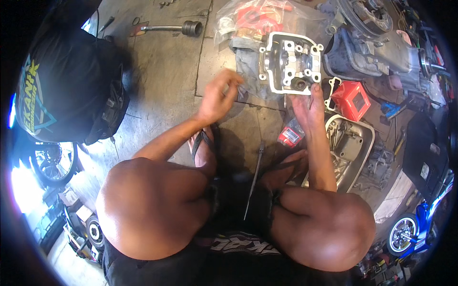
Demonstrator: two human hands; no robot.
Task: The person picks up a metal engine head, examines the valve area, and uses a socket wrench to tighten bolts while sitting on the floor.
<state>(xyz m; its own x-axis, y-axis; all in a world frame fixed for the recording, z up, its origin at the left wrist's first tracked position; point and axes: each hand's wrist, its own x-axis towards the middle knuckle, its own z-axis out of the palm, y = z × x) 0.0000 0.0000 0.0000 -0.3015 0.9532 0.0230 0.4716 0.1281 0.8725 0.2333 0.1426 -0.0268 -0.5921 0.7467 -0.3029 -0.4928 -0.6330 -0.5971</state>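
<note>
My right hand (310, 107) grips the lower edge of a metal engine cylinder head (294, 61), thumb up against its rim. The head's open side faces up, showing the pale sealing rim and the bolt bosses inside. Left of it, apart from the part, is my left hand (222, 95). Its fingers are bent and pinched together; whatever they hold, if anything, is too small to make out. A grey rag (248, 69) lies under and beside the cylinder head. A thin, dark, rod-like thing (255, 176) rests between my legs.
A red box (352, 101), a white-edged gasket (332, 90) and a small red-labelled packet (291, 136) lie at the right. Beyond them sit engine parts (367, 52) and a metal tray (368, 148) with parts. A socket tool (169, 28) lies far left, near a large black fabric shape (71, 86).
</note>
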